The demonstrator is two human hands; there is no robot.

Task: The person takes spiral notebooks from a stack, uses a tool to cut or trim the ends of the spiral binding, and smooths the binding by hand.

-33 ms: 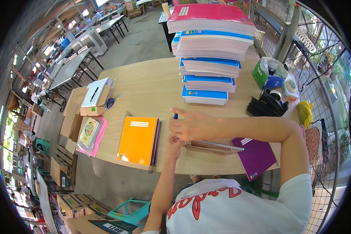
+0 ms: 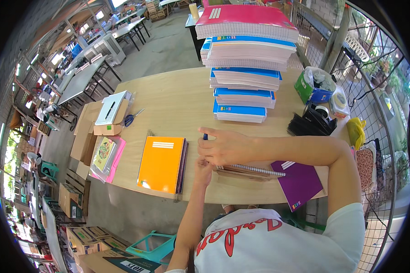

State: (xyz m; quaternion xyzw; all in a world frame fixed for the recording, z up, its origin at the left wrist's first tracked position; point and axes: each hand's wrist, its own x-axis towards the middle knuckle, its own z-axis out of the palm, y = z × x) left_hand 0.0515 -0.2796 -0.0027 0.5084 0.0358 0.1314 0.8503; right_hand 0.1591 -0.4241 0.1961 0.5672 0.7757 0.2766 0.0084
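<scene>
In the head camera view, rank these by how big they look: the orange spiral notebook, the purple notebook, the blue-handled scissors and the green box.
1. Orange spiral notebook, clearly largest.
2. Purple notebook, partly hidden under the right forearm, so its full size is unsure.
3. Green box, set farther off, so it may look smaller than it is.
4. Blue-handled scissors, smallest.

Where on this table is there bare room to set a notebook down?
Bare wood lies between the scissors and the tall notebook stack, above the orange notebook. The right end is crowded: black spiral bindings, tape rolls, purple notebook.
</scene>
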